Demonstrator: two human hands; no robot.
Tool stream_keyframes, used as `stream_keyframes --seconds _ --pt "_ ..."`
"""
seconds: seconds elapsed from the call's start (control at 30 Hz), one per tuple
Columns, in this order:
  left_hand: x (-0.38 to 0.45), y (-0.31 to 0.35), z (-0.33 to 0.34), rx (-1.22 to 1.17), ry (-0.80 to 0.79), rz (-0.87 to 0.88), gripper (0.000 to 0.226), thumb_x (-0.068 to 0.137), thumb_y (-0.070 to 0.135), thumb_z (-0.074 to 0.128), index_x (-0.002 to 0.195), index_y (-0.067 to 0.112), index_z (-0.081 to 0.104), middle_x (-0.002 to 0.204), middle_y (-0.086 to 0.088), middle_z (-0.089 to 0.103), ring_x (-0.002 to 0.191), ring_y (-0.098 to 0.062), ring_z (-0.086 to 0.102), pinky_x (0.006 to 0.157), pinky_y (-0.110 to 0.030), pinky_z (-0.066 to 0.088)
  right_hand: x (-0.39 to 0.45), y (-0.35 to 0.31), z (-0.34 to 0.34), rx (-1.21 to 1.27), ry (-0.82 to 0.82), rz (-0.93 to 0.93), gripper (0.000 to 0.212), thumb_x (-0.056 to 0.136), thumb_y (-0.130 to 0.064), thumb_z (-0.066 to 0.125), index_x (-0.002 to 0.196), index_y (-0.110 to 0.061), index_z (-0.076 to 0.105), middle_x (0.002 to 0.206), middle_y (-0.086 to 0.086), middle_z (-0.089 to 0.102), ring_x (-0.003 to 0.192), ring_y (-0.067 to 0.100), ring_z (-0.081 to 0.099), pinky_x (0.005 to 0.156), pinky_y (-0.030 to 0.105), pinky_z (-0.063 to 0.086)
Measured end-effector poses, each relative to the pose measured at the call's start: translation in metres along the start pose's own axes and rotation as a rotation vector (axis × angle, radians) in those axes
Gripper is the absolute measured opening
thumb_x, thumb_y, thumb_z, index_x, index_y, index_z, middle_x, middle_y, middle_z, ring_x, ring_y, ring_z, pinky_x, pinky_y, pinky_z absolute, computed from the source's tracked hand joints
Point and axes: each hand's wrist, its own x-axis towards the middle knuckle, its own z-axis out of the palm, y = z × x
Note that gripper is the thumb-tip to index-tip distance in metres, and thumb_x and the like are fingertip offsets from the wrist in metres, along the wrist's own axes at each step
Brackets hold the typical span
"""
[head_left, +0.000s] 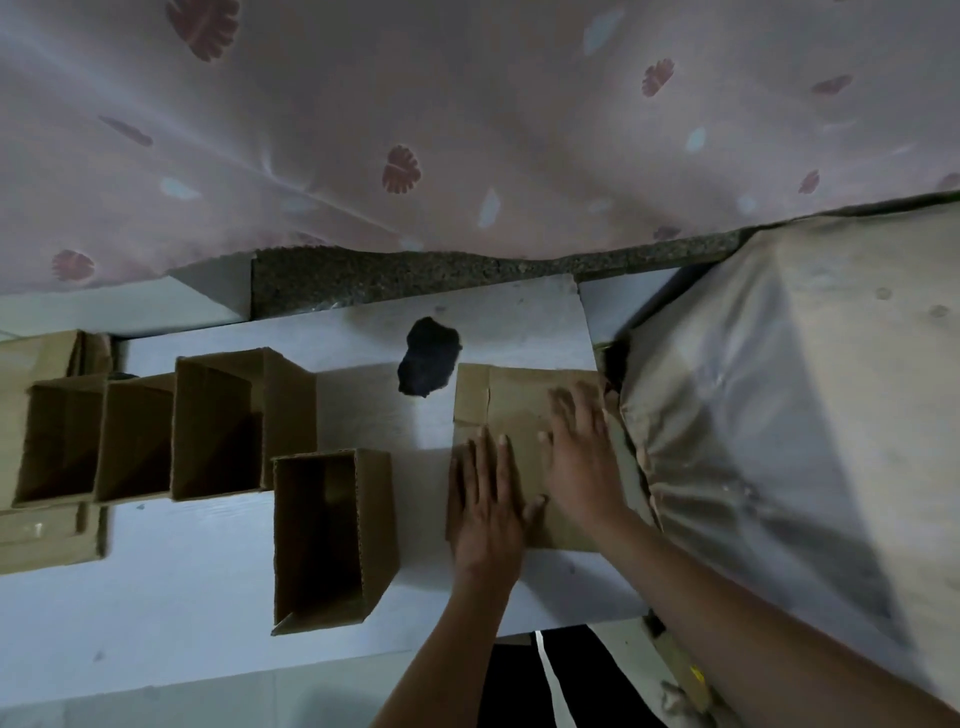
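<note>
While both flat, left hand (485, 506) and right hand (582, 457) press cardboard (514, 395).

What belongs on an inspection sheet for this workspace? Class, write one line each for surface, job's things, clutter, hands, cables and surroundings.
Surface: white board, with a dark irregular patch on it.
Job's things: flat cardboard piece lying on the board.
Clutter: row of open boxes at the left; nearer open box beside the cardboard piece.
Hands: left hand and right hand press flat on the cardboard piece, fingers straight; the right one is blurred.
Cables: nothing seen.
Surroundings: pink patterned cloth behind; speckled ledge; pale covered bulk at the right.
</note>
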Motion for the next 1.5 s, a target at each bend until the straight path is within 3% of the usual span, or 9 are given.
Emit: stream_keyframes --seconds 0.13,0.3,0.47,0.7,0.9,1.2,1.33,1.4,1.5 --pt "-0.006 0.014 0.008 -0.097 0.023 -0.088 0.076 0.102 0.057 0.004 0.158 0.006 -0.009 0.165 -0.016 -0.016 0.153 -0.035 -0.011 0.125 -0.05 0.003 -0.04 0.009 0.018 0.053 -0.059 0.029 0.057 0.104 -0.022 0.041 0.157 -0.011 0.023 0.165 0.012 0.013 0.153 0.026 0.007 0.122 0.038 0.011" --pt "-0.026 0.034 0.008 -0.273 0.063 -0.185 0.068 0.103 0.046 0.022 0.159 0.006 0.016 0.165 -0.019 0.017 0.148 -0.035 0.03 0.119 -0.047 0.028 -0.032 0.022 0.02 -0.087 -0.113 -0.124 0.062 0.103 -0.026 0.036 0.158 -0.005 0.015 0.166 0.015 0.007 0.154 0.028 0.003 0.125 0.045 0.011" --pt "-0.005 0.017 0.013 -0.21 0.112 -0.088 0.064 0.107 0.04 0.017 0.159 0.007 0.0 0.168 -0.011 -0.006 0.155 -0.023 -0.008 0.126 -0.041 0.004 -0.032 0.026 0.035 -0.165 -0.114 -0.229 0.062 0.103 -0.022 0.039 0.157 -0.001 0.014 0.165 0.021 0.005 0.153 0.032 0.005 0.123 0.048 0.018" --pt "0.005 0.002 0.024 -0.19 0.215 -0.035 0.061 0.106 0.039 0.022 0.161 0.017 0.01 0.168 -0.01 0.002 0.156 -0.024 -0.002 0.126 -0.044 0.011 -0.029 0.031 0.041 -0.229 -0.066 -0.316 0.067 0.104 -0.044 0.029 0.159 -0.011 0.012 0.166 0.016 0.002 0.154 0.027 0.001 0.124 0.045 0.013" --pt "0.007 0.002 0.031 -0.212 0.251 -0.033 0.061 0.104 0.035 0.029 0.161 0.02 0.013 0.169 -0.008 0.003 0.156 -0.024 0.001 0.125 -0.045 0.012 -0.029 0.031 0.043 -0.209 -0.046 -0.313 0.066 0.103 -0.042 0.031 0.159 -0.011 0.013 0.166 0.015 0.002 0.154 0.026 0.0 0.124 0.046 0.014" --pt "0.005 0.006 0.02 -0.205 0.218 -0.061 0.059 0.105 0.039 0.021 0.161 0.021 0.014 0.169 -0.007 0.0 0.156 -0.022 -0.002 0.126 -0.043 0.007 -0.028 0.028 0.036 -0.133 -0.074 -0.309 0.063 0.104 -0.041 0.036 0.159 -0.015 0.02 0.167 0.011 0.006 0.154 0.023 0.002 0.124 0.046 0.016" --pt "0.001 0.019 0.0 -0.242 0.07 -0.22 0.07 0.103 0.04 0.04 0.16 0.035 0.0 0.168 -0.009 -0.01 0.155 -0.031 -0.007 0.124 -0.052 0.004 -0.029 0.015 0.014 0.037 -0.053 -0.125 0.063 0.094 -0.032 0.062 0.149 -0.016 0.036 0.163 0.009 0.02 0.15 0.026 0.019 0.122 0.045 0.024" --pt "0.0 0.028 -0.018 -0.298 -0.001 -0.409 0.087 0.099 0.04 0.055 0.158 0.038 -0.008 0.165 -0.018 -0.001 0.15 -0.04 0.012 0.121 -0.054 0.021 -0.033 0.008 0.002 0.079 0.012 0.122 0.071 0.086 -0.028 0.073 0.144 -0.01 0.037 0.153 0.016 0.032 0.14 0.033 0.036 0.114 0.043 0.038" --pt "0.006 0.037 -0.044 -0.471 -0.014 -0.643 0.094 0.095 0.038 0.063 0.158 0.029 -0.007 0.154 -0.025 0.02 0.136 -0.045 0.034 0.111 -0.052 0.036 -0.03 -0.001 -0.012 0.202 -0.113 0.454 0.078 0.085 -0.031 0.075 0.147 -0.003 0.035 0.144 0.02 0.041 0.132 0.035 0.04 0.109 0.041 0.036"
